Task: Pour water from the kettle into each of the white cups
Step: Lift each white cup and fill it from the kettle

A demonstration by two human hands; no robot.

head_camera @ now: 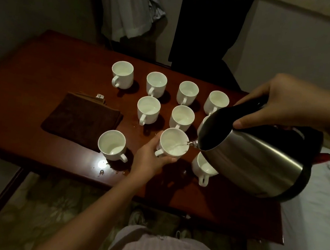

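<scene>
My right hand (283,102) grips the black handle of a steel kettle (259,161), which is tilted to the left. A thin stream of water runs from its spout into a white cup (173,143). My left hand (147,158) holds that cup from the near-left side, fingers curled round its wall. Several more white cups stand on the red-brown table (40,80): a back row starting at the far-left cup (122,74), a middle row (148,108), one at the front left (112,144), and one (203,169) partly hidden under the kettle.
A folded dark brown cloth (81,118) lies on the table's left part. Water drops and a bright reflection (101,164) sit near the front edge. A white bed surface (315,216) is at the right. Hanging clothes (128,6) and a dark chair are behind the table.
</scene>
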